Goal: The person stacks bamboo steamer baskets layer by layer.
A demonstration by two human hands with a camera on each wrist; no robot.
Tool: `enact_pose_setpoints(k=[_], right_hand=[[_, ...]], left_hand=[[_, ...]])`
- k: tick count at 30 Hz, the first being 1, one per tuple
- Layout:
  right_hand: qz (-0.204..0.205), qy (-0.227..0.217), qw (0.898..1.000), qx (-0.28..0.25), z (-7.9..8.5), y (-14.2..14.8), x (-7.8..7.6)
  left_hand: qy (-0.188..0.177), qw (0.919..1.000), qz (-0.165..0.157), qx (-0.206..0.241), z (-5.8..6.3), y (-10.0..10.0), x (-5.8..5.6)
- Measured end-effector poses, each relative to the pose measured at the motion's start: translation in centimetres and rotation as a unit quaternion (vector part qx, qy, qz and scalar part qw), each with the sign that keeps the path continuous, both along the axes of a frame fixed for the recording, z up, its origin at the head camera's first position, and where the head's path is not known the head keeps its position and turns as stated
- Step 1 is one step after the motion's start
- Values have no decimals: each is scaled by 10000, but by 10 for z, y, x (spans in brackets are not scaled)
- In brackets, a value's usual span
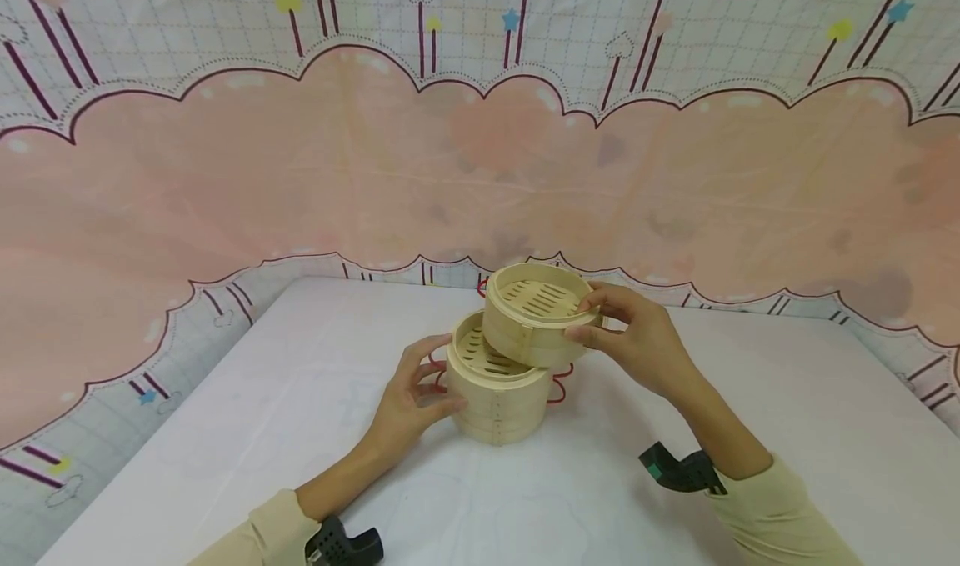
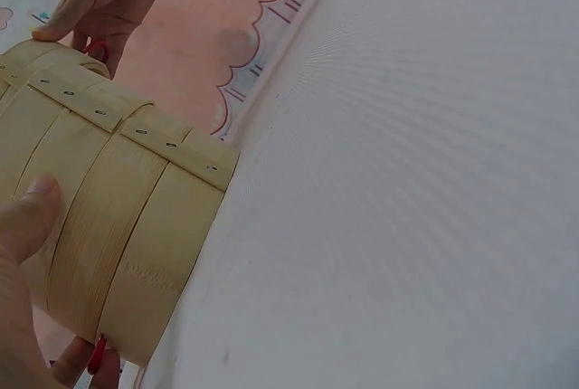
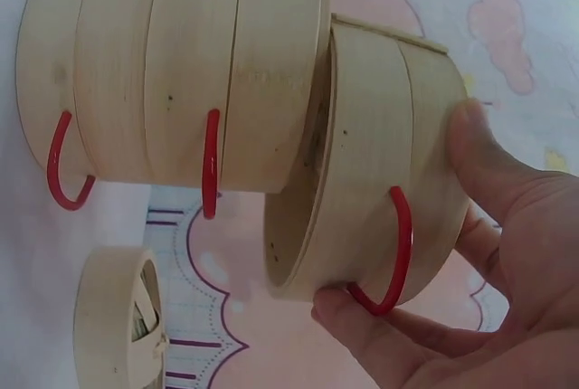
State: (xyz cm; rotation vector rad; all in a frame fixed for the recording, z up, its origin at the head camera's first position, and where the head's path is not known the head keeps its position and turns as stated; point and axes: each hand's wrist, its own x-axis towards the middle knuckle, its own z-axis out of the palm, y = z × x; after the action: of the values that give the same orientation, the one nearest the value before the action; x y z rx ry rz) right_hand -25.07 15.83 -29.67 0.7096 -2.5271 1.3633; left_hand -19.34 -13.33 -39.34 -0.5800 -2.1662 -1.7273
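Note:
A stack of round bamboo steamer baskets (image 1: 498, 408) stands on the table, its slatted floor partly visible. My left hand (image 1: 416, 391) grips it from the left, with the thumb at the front and fingers around the side near a red loop handle (image 2: 97, 354). Above, a separate bamboo steamer basket (image 1: 536, 341) sits off to the right and tilted, overlapping the stack's rim. My right hand (image 1: 637, 333) pinches this upper basket by its right side, the thumb low on its wall and fingers over the rim. Its red handle (image 3: 401, 249) shows beside my fingers in the right wrist view.
Behind the stack, a small round bamboo piece with a woven top (image 3: 109, 326) appears in the right wrist view. The white table (image 1: 300, 433) spreads around the baskets. A patterned cloth backdrop (image 1: 375, 182) rises behind its far edge.

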Motion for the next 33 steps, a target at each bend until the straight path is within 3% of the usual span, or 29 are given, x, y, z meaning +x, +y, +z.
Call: enact_pose_setpoints(k=[5,11,14,21,25,33], right_hand=[[126,-80,9999,15,0,-3,0],[107,-86,9997,206,1,-4,-1],[176,-40,9994,282,1,-3,-1],[578,275,9972,387,1,0,-1],[637,348,9964,442,0,-2,1],[578,91,9974,411,0,-4,7]], left_hand=[[-25,10000,23,44,-13,-4,-11],[44,10000,21,53,-16,-4,-14],[73,10000,25,57,-15,-3,-13],[-32,9999,3,154,9,5,3],[-35,9999,1,126,8,3,3],[-48,9999,-60,125,6,1,4]])
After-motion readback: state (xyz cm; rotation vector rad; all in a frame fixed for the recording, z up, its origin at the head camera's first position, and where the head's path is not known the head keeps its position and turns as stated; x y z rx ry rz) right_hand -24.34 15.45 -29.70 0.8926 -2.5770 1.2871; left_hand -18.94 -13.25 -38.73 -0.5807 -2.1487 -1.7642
